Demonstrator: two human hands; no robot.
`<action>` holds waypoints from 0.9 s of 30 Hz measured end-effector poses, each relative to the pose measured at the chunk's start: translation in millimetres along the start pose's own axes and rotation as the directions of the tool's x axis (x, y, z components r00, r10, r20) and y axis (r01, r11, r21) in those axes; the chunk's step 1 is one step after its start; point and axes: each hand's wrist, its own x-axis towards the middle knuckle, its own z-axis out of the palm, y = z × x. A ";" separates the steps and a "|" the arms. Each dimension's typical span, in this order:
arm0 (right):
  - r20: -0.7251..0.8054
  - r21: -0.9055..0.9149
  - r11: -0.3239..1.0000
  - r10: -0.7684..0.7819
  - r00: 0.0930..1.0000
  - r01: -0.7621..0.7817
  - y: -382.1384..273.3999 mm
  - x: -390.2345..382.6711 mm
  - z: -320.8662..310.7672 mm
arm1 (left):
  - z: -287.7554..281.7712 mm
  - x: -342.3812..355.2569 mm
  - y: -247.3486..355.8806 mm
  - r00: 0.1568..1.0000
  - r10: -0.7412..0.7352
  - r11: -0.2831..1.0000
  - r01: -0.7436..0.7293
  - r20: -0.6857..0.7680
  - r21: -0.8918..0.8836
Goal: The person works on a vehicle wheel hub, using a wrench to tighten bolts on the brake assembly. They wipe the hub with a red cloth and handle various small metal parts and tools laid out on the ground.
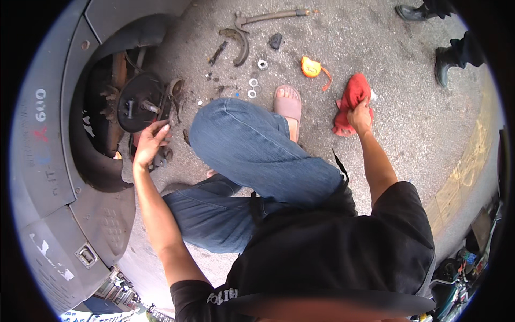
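While person crouches by vehicle wheel well, left hand (149,144) rests spread on one bare wheel hub (140,103), grip pinching nothing. Right hand (360,115) grip pressed together on one red rag (351,102), just above pavement (407,134). On pavement: three washers (253,83), one orange tape measure (311,67), one long bar (268,17), one curved brake shoe (242,47).

Single head view, steep downward, close over lap, pavement (407,123) beyond
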 end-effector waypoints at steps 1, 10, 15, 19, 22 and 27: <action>-0.029 -0.009 1.000 -0.019 0.999 0.019 0.7 -4.8 -3.5 | 3.4 4.1 23.8 0.999 0.047 0.998 -0.046 0.025 -0.040; -0.468 0.388 0.832 -0.192 0.862 0.396 -5.0 -9.6 -127.2 | 105.2 41.4 260.8 0.821 0.543 0.839 -0.523 0.176 -0.150; -0.405 0.820 0.431 -0.030 0.914 0.377 -51.9 -37.4 -192.2 | 249.6 58.9 331.7 0.761 0.590 0.801 -0.594 0.269 -0.076; -0.334 0.892 -0.311 0.036 0.942 0.328 -110.5 -52.6 -214.1 | 341.4 58.9 348.5 0.764 0.545 0.786 -0.323 0.344 -0.528; -0.320 0.729 -0.643 -0.016 0.947 0.236 -141.0 -58.8 -210.4 | 377.0 56.2 345.7 0.786 0.580 0.638 -0.273 0.216 -0.720; -0.101 0.756 -0.654 -0.095 0.990 0.014 -173.5 -45.9 -187.4 | 389.2 73.1 332.1 0.877 0.468 0.554 -0.387 -0.108 -0.737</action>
